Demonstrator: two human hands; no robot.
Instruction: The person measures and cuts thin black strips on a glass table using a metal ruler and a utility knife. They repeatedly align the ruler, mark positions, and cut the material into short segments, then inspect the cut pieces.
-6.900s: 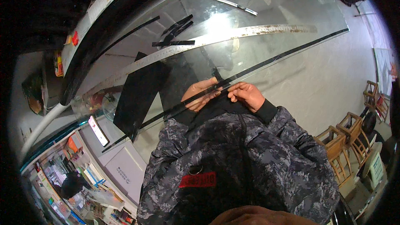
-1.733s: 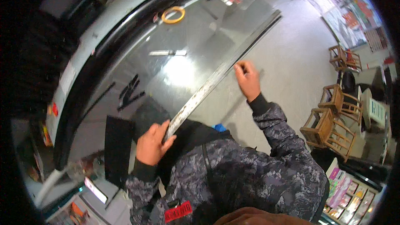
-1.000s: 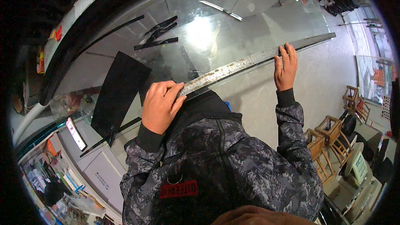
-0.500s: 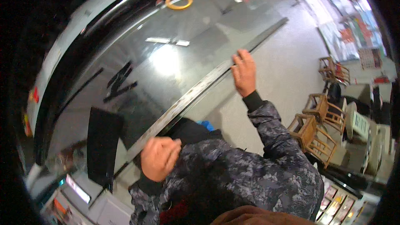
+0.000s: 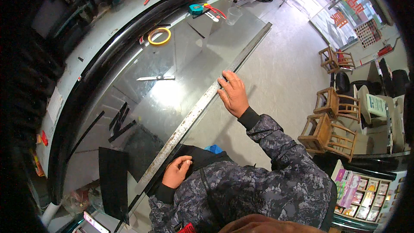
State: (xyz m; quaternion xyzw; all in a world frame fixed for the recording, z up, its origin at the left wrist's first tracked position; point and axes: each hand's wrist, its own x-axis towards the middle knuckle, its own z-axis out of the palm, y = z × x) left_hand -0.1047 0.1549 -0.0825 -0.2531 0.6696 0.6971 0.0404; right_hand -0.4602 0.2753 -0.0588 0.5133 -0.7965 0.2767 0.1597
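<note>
A long metal straightedge, worn and speckled, lies diagonally along the near edge of a glass-topped table. On its upper half rest the fingertips of my right hand, spread and bent a little over the near side. My left hand hovers close to my body, right of the straightedge's lower part and apart from it. Its fingers are curled in with the thumb against them; whether anything is inside is hidden. A snap-off knife lies on the glass, as do several black film strips.
A black film piece hangs at the lower left. Yellow tape, a teal tape measure, red-handled pliers and a clear cup sit farther back. A black roll curves behind. Wooden chairs stand right.
My left hand has drawn back from the straightedge's lower end toward my body. My right hand stays on the straightedge. The whole view has shifted, showing more of the table's far side.
</note>
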